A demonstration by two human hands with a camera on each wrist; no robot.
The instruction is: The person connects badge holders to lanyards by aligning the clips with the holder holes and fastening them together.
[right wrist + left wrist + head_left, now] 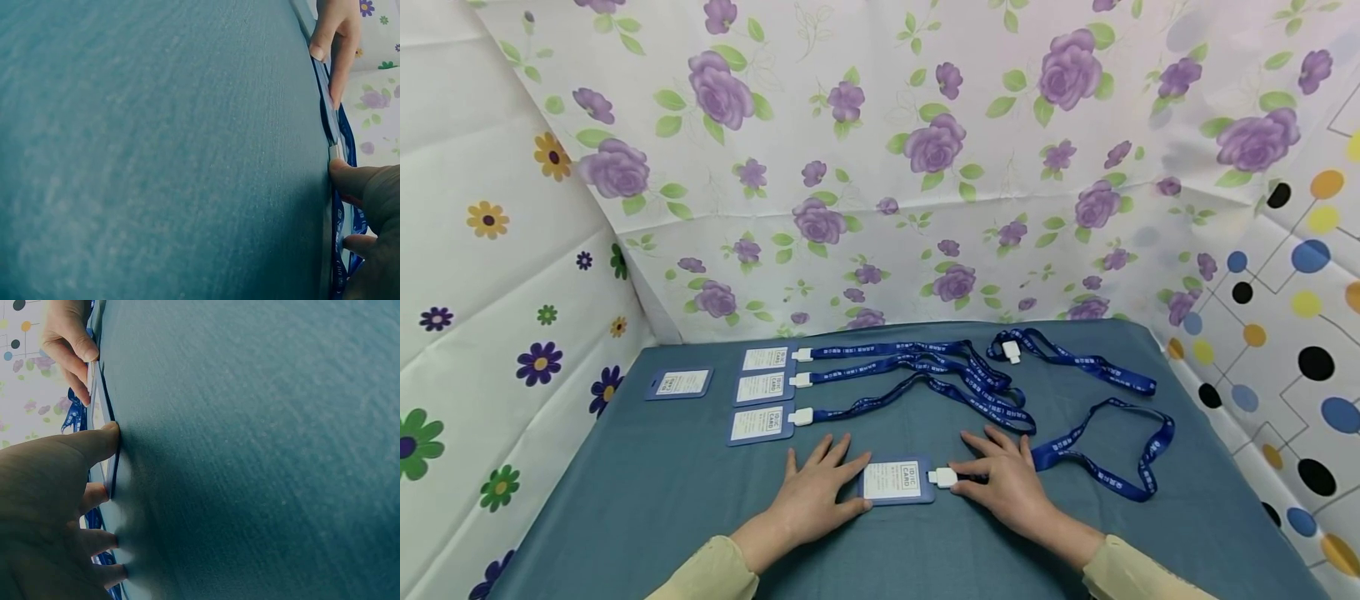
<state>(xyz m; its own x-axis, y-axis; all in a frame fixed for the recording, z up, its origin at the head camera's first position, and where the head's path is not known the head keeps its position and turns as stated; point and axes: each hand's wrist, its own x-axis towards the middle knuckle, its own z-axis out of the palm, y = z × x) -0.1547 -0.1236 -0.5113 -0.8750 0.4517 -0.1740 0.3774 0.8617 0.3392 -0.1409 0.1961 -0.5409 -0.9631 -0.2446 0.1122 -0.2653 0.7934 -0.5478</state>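
A blue badge holder [891,482] with a white ID/IC card lies flat on the cloth between the two hands. My left hand [816,492] holds its left end, thumb at the near corner and index finger at the far corner, other fingers spread on the cloth. The left wrist view shows that thumb [106,439] on the holder's edge. A white clip [943,477] at the holder's right end joins it to a blue lanyard [1138,479]. My right hand [1006,483] pinches this clip between thumb and index finger, and the strap runs out beneath the hand to the right.
Three badge holders [760,423] with lanyards [917,375] attached lie in a column behind the left hand. A single badge holder [679,383] lies at the far left. Another lanyard [1075,360] with a white clip lies at the back right. Patterned sheets [880,208] enclose the table.
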